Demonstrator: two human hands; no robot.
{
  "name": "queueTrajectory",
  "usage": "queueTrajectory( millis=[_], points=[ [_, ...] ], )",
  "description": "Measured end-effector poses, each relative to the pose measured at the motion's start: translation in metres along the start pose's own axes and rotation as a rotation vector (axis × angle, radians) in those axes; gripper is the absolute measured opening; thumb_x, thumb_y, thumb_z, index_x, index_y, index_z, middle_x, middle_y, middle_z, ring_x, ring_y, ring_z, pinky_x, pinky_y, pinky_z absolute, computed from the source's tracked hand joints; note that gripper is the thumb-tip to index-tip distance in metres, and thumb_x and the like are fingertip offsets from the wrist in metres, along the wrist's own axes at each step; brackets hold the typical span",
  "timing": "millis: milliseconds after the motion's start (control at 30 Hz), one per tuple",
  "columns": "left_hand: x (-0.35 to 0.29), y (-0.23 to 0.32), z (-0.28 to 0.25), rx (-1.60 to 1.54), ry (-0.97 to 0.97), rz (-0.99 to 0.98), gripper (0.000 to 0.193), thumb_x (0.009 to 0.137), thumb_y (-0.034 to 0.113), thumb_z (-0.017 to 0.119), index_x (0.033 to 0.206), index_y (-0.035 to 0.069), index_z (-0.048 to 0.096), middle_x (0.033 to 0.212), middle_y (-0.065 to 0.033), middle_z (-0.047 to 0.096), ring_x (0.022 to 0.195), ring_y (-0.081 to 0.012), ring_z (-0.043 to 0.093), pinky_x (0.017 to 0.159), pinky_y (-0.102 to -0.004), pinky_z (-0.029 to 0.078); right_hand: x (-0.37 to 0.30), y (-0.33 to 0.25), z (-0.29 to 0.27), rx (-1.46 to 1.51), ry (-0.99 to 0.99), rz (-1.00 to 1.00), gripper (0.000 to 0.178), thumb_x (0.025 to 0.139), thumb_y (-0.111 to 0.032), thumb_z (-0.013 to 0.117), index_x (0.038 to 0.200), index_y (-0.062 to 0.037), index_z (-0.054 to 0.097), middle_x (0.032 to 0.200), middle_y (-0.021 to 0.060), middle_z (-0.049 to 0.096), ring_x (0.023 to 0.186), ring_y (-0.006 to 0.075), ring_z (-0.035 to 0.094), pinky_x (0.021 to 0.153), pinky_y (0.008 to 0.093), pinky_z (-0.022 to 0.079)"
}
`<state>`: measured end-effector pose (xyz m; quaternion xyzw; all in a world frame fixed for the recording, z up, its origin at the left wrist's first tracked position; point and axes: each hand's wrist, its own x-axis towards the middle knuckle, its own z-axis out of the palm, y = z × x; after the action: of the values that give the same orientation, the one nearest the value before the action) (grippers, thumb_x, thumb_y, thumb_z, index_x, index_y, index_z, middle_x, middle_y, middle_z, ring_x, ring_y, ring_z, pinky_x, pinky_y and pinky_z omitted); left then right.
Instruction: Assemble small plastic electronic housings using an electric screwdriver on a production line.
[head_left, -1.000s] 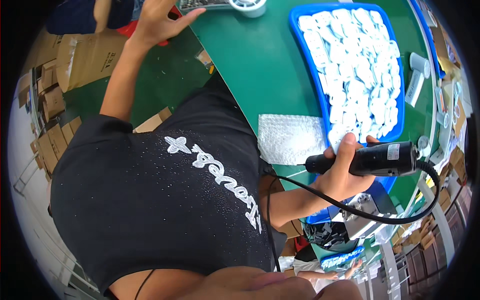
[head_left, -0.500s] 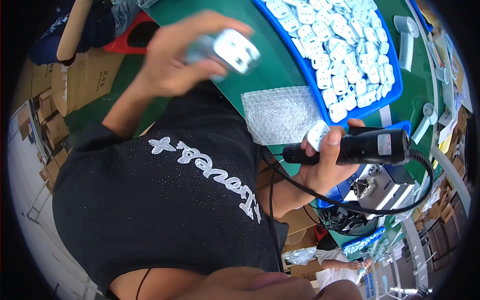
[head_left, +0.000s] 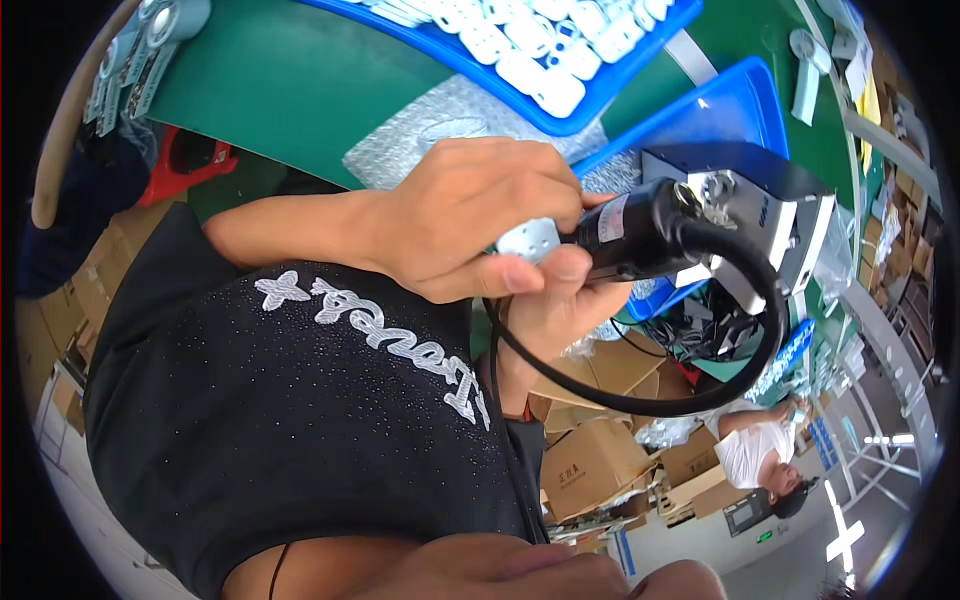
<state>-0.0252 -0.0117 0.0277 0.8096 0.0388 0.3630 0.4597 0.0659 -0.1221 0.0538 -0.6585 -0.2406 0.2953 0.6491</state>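
Observation:
In front of my chest both my hands meet. My left hand (head_left: 470, 215) is closed around a small white plastic socket piece (head_left: 527, 240) with dark holes in its face. My right hand (head_left: 580, 300) grips a black corded electric screwdriver (head_left: 640, 235), its thumb beside the white piece. The screwdriver's front end is hidden behind my left fingers, so I cannot tell whether it touches the piece. From its back end a thick black cable (head_left: 760, 340) loops down and round toward my chest.
A blue tray (head_left: 565, 125) heaped with white socket pieces stands on the green table (head_left: 250, 75), beside bubble wrap (head_left: 400, 140). Another blue tray (head_left: 770, 100) and a metal box machine (head_left: 790, 220) lie right. Cardboard boxes (head_left: 595, 465) and a person in white (head_left: 750, 455) appear beyond.
My left hand has come right and down to meet my right hand. The screwdriver has moved left. The heaped tray and bubble wrap now appear farther up and left in view.

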Motion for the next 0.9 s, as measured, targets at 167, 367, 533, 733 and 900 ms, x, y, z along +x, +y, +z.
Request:
queueTrajectory(
  millis=[167, 367, 533, 733, 900],
  points=[
    [0.002, -0.005, 0.019, -0.266, 0.071, -0.080, 0.052, 0.101, 0.047, 0.038, 0.100, -0.001, 0.057, 0.085, -0.0171, 0.062, 0.068, -0.0299, 0.063, 0.058, -0.0370, 0.051, 0.033, -0.027, -0.057, 0.129, 0.005, -0.599, 0.080, 0.086, -0.067, 0.057, 0.122, 0.0033, 0.045, 0.083, 0.0144, 0.063, 0.056, 0.0163, 0.058, 0.052, 0.0316, 0.051],
    [0.003, -0.010, 0.031, -0.154, 0.080, 0.056, 0.049, 0.104, 0.041, 0.032, 0.102, -0.003, 0.056, 0.079, -0.0142, 0.063, 0.059, -0.0264, 0.062, 0.050, -0.0350, 0.050, 0.116, -0.059, -0.074, -0.170, 0.580, -0.690, 0.089, 0.080, -0.088, 0.027, 0.106, -0.0045, 0.048, 0.055, 0.0076, 0.047, 0.039, 0.0163, 0.043, 0.038, 0.0307, 0.041],
    [0.007, -0.012, 0.035, -0.195, 0.162, 0.066, 0.051, 0.106, 0.036, 0.029, 0.096, -0.004, 0.060, 0.075, -0.0133, 0.062, 0.054, -0.0249, 0.059, 0.046, -0.0347, 0.048, 0.070, -0.076, -0.077, 0.239, 0.205, -0.531, 0.079, 0.083, -0.081, 0.040, 0.106, -0.0064, 0.048, 0.060, 0.0063, 0.052, 0.040, 0.0174, 0.045, 0.039, 0.0345, 0.041],
    [0.005, -0.015, 0.027, -0.108, 0.170, 0.067, 0.050, 0.106, 0.032, 0.029, 0.093, -0.005, 0.060, 0.072, -0.0118, 0.060, 0.052, -0.0220, 0.057, 0.044, -0.0325, 0.047, 0.022, -0.112, -0.038, 0.479, -0.273, -0.569, 0.033, 0.086, -0.031, 0.064, 0.108, -0.0079, 0.055, 0.067, -0.0042, 0.049, 0.048, 0.0091, 0.049, 0.050, 0.0288, 0.044],
    [0.001, -0.015, 0.034, -0.096, 0.179, 0.072, 0.049, 0.106, 0.032, 0.031, 0.093, -0.005, 0.060, 0.073, -0.0111, 0.059, 0.052, -0.0215, 0.057, 0.044, -0.0324, 0.047, 0.028, -0.110, -0.026, 0.512, -0.302, -0.559, 0.026, 0.096, -0.027, 0.050, 0.111, -0.0073, 0.057, 0.067, -0.0055, 0.050, 0.047, 0.0088, 0.046, 0.048, 0.0279, 0.040]
  ],
)
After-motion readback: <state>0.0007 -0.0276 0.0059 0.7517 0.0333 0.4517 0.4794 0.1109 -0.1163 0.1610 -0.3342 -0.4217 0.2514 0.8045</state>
